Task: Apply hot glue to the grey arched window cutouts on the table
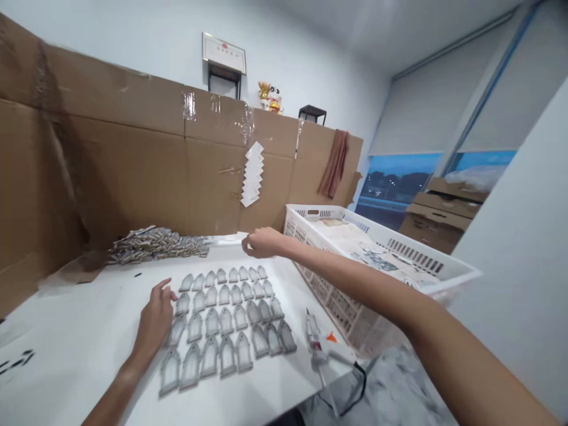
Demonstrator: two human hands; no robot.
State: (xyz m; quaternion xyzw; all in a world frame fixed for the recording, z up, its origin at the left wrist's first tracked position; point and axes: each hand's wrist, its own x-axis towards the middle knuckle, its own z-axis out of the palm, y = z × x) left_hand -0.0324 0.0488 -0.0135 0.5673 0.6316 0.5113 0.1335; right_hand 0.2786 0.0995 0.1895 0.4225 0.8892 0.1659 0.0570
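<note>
Rows of small grey arch-shaped pieces (226,318) lie flat on the white table (106,331). My left hand (157,313) rests at the left side of these rows, its index finger stretched out and nothing seen in it. Farther back, beyond the rows, my right hand (261,242) is closed, its fingers curled together. Whatever it may hold is hidden. Just left of it, a white strip (226,241) lies along the table's back edge. A heap of small grey and brown pieces (155,245) sits at the back left.
A white plastic crate (457,275) with printed sheets inside stands right of the table. A pointed tool with a clear, reddish body (315,343) lies near the right edge, beside a small orange piece (331,337). Cardboard walls (133,165) enclose the back and left.
</note>
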